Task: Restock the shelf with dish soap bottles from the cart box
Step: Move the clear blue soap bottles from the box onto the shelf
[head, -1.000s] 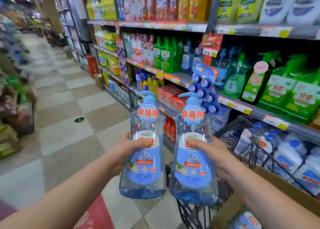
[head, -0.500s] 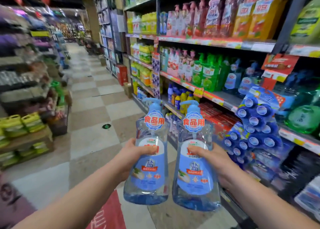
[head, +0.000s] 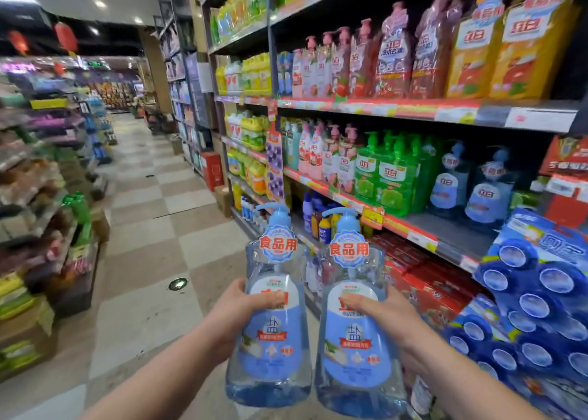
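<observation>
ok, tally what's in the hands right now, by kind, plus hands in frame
Clear blue pump bottles of dish soap: 2, one in the left hand, one in the right hand
Hands: 2
Total: 4

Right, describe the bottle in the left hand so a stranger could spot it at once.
Start at the shelving along the right of the aisle, then drop to the two clear blue pump bottles held up in front of it. The left hand holds the left bottle, nearer the open aisle floor; its twin, the right bottle, sits in the right hand beside the shelves.
</observation>
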The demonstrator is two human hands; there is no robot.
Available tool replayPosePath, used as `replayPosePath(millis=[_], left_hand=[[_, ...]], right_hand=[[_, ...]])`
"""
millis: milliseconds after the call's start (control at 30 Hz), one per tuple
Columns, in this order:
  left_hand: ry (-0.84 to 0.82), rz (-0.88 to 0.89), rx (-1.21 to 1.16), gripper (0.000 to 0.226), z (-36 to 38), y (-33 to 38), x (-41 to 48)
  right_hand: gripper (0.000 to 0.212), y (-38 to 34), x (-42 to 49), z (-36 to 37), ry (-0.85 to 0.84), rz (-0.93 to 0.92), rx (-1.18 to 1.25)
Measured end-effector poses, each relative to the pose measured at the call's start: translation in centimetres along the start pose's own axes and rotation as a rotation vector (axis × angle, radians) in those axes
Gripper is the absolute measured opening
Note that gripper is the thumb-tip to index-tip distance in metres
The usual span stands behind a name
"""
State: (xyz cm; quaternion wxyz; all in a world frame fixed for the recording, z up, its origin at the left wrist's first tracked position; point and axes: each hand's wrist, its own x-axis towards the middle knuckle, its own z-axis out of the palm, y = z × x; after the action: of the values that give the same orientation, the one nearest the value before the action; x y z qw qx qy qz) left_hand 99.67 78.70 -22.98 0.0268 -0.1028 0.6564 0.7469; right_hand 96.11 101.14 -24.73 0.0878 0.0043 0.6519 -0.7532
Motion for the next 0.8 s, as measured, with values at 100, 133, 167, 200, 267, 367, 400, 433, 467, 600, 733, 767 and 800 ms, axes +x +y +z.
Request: replayPosePath(millis=[100, 133, 167, 200, 267, 367, 400, 433, 467, 600, 733, 767, 800], left_hand=[[-0.011, -0.010, -0.022, 0.035, 0.7, 0.6, 4.4], [-0.023, -0.021, -0.025, 0.037, 1.1, 0.8, 5.5], [-0.037, -0.030, -0.026, 0.038, 1.4, 0.8, 6.6], [-0.055, -0.037, -0.023, 0.039, 1.8, 0.9, 7.7], [-0.103, -0.039, -0.012, 0.035, 2.8, 1.0, 10.3], [-0.176, -0.062, -0.010, 0.029, 4.5, 1.0, 14.1], [-0.207, -0.075, -0.005, 0.029, 5.1, 1.0, 15.5], [-0.244, -0.083, 0.000, 0.029, 5.6, 1.0, 16.8], [-0.280, -0.091, 0.008, 0.032, 6.2, 1.0, 18.2], [-0.397, -0.095, 0.062, 0.065, 8.3, 1.7, 24.3], [-0.503, -0.075, 0.071, 0.074, 10.5, 3.3, 31.2], [-0.533, -0.072, 0.068, 0.072, 11.1, 3.7, 32.9], [-0.561, -0.066, 0.068, 0.070, 11.6, 4.2, 34.4]], right_hand=[[0.030, -0.6, 3.8, -1.1, 0.053, 0.004, -0.030], [0.035, -0.8, 4.8, -1.4, 0.079, 0.012, -0.032], [0.039, -0.9, 5.7, -1.7, 0.102, 0.017, -0.027], [0.042, -1.0, 6.5, -2.0, 0.124, 0.016, -0.022], [0.041, -1.4, 8.1, -2.8, 0.164, 0.007, -0.020], [0.030, -1.5, 10.2, -4.4, 0.221, -0.008, -0.028], [0.029, -1.5, 10.8, -5.0, 0.249, -0.012, -0.032], [0.031, -1.4, 11.4, -5.6, 0.279, -0.014, -0.043], [0.034, -1.5, 12.1, -6.1, 0.308, -0.012, -0.056], [0.036, -2.2, 16.0, -8.1, 0.410, -0.021, -0.081], [0.030, -3.7, 20.8, -9.1, 0.547, -0.072, -0.078], [0.032, -4.1, 22.0, -9.3, 0.581, -0.089, -0.070], [0.035, -4.4, 23.1, -9.6, 0.616, -0.102, -0.071]])
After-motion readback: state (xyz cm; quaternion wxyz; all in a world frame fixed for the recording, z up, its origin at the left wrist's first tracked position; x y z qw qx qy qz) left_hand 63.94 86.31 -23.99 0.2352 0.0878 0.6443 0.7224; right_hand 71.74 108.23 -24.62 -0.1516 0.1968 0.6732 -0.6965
